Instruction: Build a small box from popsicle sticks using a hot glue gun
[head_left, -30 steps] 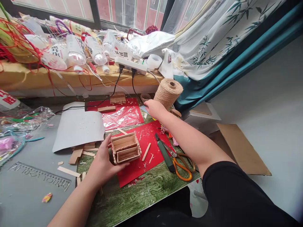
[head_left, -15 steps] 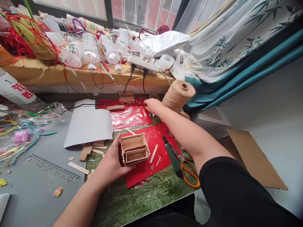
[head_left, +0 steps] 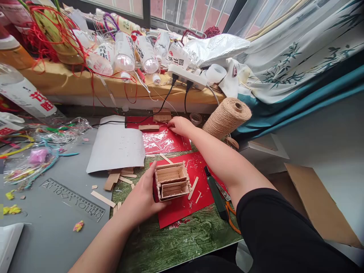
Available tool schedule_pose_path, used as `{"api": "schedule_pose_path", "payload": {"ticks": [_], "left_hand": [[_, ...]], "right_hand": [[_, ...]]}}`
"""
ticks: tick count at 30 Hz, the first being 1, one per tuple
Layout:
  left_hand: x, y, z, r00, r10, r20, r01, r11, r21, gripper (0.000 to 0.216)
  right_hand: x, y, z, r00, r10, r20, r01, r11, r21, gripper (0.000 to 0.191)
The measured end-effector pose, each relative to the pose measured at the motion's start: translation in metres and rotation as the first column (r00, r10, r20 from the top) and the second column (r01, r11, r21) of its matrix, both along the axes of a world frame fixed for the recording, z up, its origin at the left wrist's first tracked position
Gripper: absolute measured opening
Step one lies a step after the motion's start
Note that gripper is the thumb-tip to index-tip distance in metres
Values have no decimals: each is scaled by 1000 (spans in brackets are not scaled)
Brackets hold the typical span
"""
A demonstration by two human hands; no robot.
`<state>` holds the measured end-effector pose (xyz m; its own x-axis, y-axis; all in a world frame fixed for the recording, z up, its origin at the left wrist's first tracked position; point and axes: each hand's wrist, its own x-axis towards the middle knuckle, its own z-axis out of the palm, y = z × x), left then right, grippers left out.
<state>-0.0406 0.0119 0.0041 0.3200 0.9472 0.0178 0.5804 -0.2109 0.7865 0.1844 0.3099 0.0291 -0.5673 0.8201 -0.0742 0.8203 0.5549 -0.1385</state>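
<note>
My left hand [head_left: 145, 189] is wrapped round the left side of a small box made of wooden craft sticks [head_left: 173, 181]. The box has two open compartments, one behind the other, and sits over the near red sheet [head_left: 170, 218]. At the far red sheet [head_left: 182, 145], my right hand [head_left: 181, 126] reaches down with its fingers bent together. Its fingertips are beside a small stack of brown strips [head_left: 162, 115]; whether they pinch anything is hidden. A short brown strip [head_left: 148, 127] lies just left of that hand.
A twine spool [head_left: 227, 117] stands right of my right hand, near a tape roll [head_left: 195, 118]. A green-handled tool [head_left: 216, 195] and orange-handled scissors [head_left: 233, 220] lie under my right arm. Loose craft sticks [head_left: 102, 198] and white paper [head_left: 116, 148] are at left. A black cord [head_left: 133, 122] crosses behind.
My right hand has moved left across the far red sheet, closer to the stack of brown strips. My left hand keeps its hold on the stick box. The view has turned slightly left.
</note>
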Motion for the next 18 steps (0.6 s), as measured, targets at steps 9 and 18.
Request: {"api": "schedule_pose_path", "payload": {"ticks": [9,18], "left_hand": [[1,-1,2,1000,-7,-7,7,1000,-14,136],[1,0,2,1000,0,16,1,1000,-16,137]], "right_hand": [[-2,-7,-2,985,131,-109,-139,988,-68,27],[12,-15,-9,993,80,-87,-84,995,-53,21]]}}
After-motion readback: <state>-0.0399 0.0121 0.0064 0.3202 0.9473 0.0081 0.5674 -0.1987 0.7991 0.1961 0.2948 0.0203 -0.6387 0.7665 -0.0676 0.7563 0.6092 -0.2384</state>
